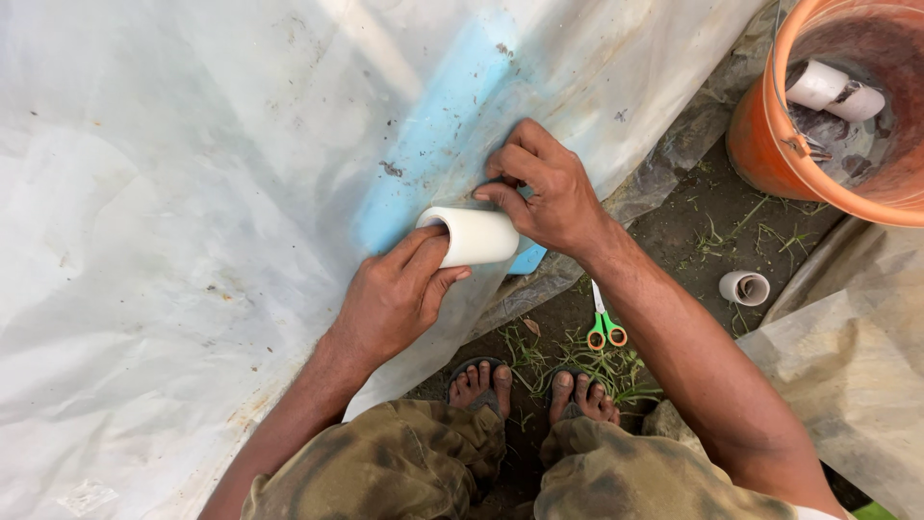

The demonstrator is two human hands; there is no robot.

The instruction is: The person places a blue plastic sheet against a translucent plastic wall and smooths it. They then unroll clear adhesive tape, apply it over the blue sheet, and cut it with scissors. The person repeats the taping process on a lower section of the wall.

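A white roll of wide tape (478,236) lies against a large translucent plastic sheet (192,193), over a pale blue strip (433,144) on the sheet. My left hand (393,299) grips the roll's left end, thumb and fingers around its open core. My right hand (539,188) pinches the roll's upper right edge with its fingertips pressed against the sheet.
Green-and-orange-handled scissors (603,323) lie on the dirt by my feet (529,385). A small used tape roll (745,287) lies to the right. An orange bucket (770,144) with white rolls inside stands at the upper right. More plastic sheet (847,366) lies at right.
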